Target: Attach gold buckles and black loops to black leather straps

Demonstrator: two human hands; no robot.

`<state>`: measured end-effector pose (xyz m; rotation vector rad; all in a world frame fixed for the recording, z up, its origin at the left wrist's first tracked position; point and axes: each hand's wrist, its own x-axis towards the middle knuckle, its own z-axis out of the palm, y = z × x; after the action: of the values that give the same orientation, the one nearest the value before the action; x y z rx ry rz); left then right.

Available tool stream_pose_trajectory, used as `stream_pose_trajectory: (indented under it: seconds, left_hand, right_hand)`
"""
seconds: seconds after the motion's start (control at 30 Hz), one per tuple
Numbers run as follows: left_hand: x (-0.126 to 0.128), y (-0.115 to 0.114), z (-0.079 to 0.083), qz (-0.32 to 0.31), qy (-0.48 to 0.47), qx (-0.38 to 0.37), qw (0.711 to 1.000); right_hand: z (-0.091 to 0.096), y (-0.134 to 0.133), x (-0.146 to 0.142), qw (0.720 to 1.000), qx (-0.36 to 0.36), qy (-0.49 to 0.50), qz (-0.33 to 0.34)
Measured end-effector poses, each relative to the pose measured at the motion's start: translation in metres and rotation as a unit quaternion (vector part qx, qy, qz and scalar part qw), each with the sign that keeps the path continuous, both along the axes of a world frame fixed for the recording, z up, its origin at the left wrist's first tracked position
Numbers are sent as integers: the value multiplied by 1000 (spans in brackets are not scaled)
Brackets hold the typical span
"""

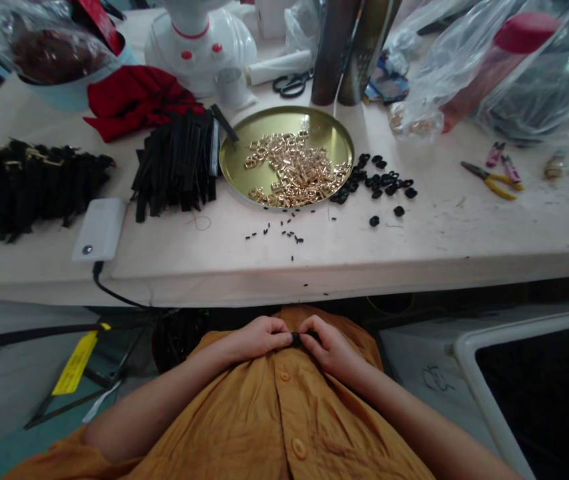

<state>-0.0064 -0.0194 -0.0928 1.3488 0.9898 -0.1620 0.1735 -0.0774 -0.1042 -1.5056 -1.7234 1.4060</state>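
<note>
Close to my body, below the table's front edge, my left hand (263, 337) and my right hand (333, 348) meet. Between their pinched fingertips is a small black piece (296, 340), mostly covered by the fingers; its exact kind cannot be made out. On the table ahead, a round gold tray (237, 143) carries a heap of small gold metal buckles (299, 167). Small black oval parts (389, 181) are scattered to its right, and tiny black bits (289, 233) lie in front. A bundle of black straps (179, 160) is left of the tray.
More black straps with gold buckles (29, 180) lie at far left. A white power bank (100, 230) has a cable running off the edge. Yellow-handled pliers (494, 181), black scissors (291, 84), red cloth (139, 100) and plastic bags (529, 87) are on the table (204, 267).
</note>
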Motion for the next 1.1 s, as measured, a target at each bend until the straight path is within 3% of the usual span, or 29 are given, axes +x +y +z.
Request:
stream_pose_trajectory:
  seconds: [0.3,0.47,0.57,0.97,1.1]
  left_hand:
    - [8,1,-3,22,20,-22,999]
    - [5,6,-3,28,22,-17,999]
    - [2,7,-3,19,13,10,1000]
    - [4,1,3,-68,14,107,992]
    - [6,1,8,-87,33,136,986]
  right_hand:
    - [1,0,4,998,20,-40,43]
    - [-11,0,-2,996,2,37,-76]
    - [-15,-1,-6,994,-2,34,-105]
    - [-17,-7,-4,999,30,23,7]
    - [-23,-11,-5,997,38,62,-25]
